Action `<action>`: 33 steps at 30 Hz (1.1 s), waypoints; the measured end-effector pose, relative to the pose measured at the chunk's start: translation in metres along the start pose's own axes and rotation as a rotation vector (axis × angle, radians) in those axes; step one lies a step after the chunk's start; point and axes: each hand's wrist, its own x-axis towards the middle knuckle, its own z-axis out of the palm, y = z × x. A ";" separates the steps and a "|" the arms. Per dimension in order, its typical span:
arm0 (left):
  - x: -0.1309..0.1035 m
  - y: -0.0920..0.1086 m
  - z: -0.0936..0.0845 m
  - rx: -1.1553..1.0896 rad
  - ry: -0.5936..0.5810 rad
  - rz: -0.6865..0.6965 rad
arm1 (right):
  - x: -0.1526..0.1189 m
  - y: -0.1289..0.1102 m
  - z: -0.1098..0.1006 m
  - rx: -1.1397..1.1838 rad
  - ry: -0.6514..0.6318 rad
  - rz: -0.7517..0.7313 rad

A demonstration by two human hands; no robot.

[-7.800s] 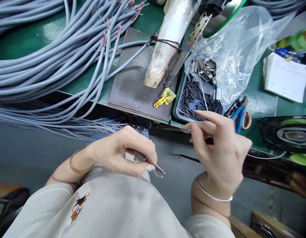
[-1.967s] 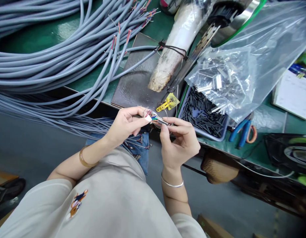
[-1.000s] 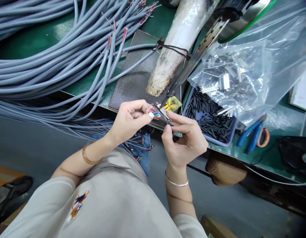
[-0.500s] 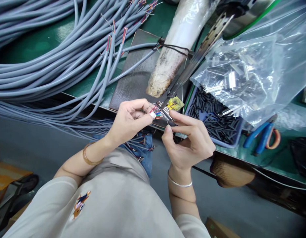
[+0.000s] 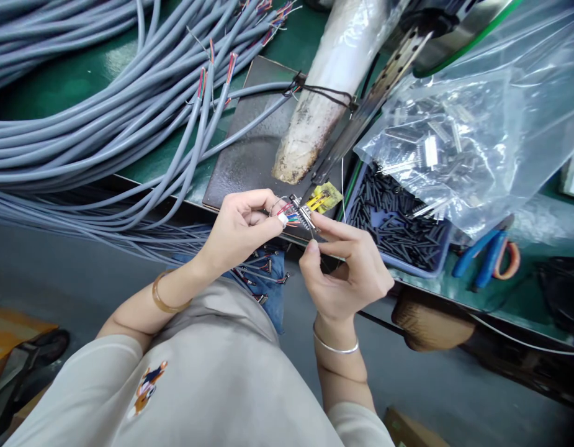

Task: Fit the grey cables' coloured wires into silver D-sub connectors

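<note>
My left hand (image 5: pixel 242 226) is closed, thumb and index finger pinching the thin coloured wires (image 5: pixel 291 218) of a cable beside a small metal multi-pin connector (image 5: pixel 303 212). My right hand (image 5: pixel 347 264) has its index fingertip against the connector's right end. Below that, its thumb and another finger pinch a thin silvery wire (image 5: pixel 313 234) that reaches up to the connector. The dark tip of a long soldering iron (image 5: pixel 333 152) slants down to just above the connector; whether they touch I cannot tell. A yellow sponge piece (image 5: pixel 326 197) lies right behind the connector.
Thick bundles of grey cable (image 5: pixel 105 133) cover the bench's left. A plastic-wrapped roll (image 5: pixel 309 118) lies over a dark plate (image 5: pixel 249 146). To the right are a blue tray (image 5: pixel 442 264) of black sleeves, a clear bag (image 5: pixel 482 130) of metal parts and blue-handled pliers (image 5: pixel 489 257).
Both hands have shifted slightly left with the connector, which is turned a little and shows its row of pins more clearly. Their grips look the same.
</note>
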 end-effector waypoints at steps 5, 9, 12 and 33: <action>-0.002 0.000 0.001 0.039 0.017 0.066 | 0.003 -0.001 0.002 0.027 0.008 0.022; -0.002 -0.001 0.004 0.077 0.018 0.100 | 0.005 -0.001 0.003 0.032 0.001 0.023; -0.002 -0.001 0.005 0.106 0.019 0.119 | 0.005 0.000 0.003 0.041 -0.006 0.034; -0.006 0.005 -0.003 0.071 -0.055 -0.014 | 0.002 0.000 0.003 0.050 0.052 0.079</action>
